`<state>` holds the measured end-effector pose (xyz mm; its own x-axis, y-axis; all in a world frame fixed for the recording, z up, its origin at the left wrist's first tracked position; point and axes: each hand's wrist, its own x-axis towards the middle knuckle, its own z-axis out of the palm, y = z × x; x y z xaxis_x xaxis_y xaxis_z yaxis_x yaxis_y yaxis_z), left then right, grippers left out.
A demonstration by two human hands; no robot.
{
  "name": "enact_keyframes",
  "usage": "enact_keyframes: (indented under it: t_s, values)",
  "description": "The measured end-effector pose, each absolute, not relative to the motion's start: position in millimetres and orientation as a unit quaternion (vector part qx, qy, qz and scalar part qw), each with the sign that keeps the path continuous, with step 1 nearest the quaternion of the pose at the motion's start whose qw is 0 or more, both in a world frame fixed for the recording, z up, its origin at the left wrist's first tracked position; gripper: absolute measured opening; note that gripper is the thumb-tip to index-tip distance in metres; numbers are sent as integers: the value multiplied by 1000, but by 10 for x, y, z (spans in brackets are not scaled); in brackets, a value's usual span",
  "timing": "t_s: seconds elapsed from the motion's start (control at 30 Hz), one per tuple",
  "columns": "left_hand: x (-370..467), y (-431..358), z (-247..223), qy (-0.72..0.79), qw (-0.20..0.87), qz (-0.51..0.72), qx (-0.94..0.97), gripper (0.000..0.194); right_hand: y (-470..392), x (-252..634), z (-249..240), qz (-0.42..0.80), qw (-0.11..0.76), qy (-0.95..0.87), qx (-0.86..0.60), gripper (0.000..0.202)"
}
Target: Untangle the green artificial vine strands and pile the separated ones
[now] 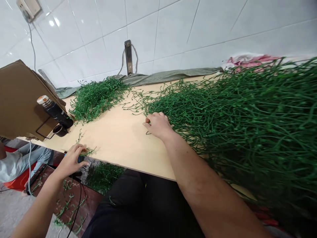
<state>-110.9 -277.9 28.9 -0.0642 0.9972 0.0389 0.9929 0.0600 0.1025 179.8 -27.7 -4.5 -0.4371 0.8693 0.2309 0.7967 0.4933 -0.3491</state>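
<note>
- Head view shows your two bare hands over a pale wooden tabletop (119,135) strewn with thin green stems.
- Your right hand (158,125) is at the left end of the large stem pile (247,109), fingers curled and thumb near the index finger; you cannot tell from here whether they are clamped on a stem.
- One loose stem end shows on the wood just below that hand.
- Your left hand (74,157) is at the near edge of the tabletop, thumb spread well apart from the fingers.
- Its fingertips are right by a few short green pieces (91,151); whether they touch is hard to tell.
- The large pile covers the right side of the wood, its stems lying mostly lengthwise.
- A smaller green pile (97,99) lies toward the back left, well apart from both your hands.
- To its left, a black flask (58,114) with a white and orange cap leans toward a cardboard sheet (22,99), a dark mug (60,130) just beside it.
- Below the tabletop, left of your dark trousers (138,205), more greenery (106,177) shows.
- At far left, another person's jeans (37,155) show near a red seat (17,178).
</note>
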Motion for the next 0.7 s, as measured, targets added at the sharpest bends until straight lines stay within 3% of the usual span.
enact_keyframes:
  t_s: [0.17, 0.57, 0.7]
  values:
    - [-1103, -2784, 294, 742, 11, 59, 668, 23, -272, 1800, -38, 97, 187, -842, -497, 19]
    - [-1465, -3470, 530, 835, 224, -83, 495, 44, -264, 1794, -52, 88, 182, -842, -499, 19]
    - [-1528, -3379, 468, 840, 210, -88, 492, 45, -276, 1794, -51, 89, 187, -839, -503, 18]
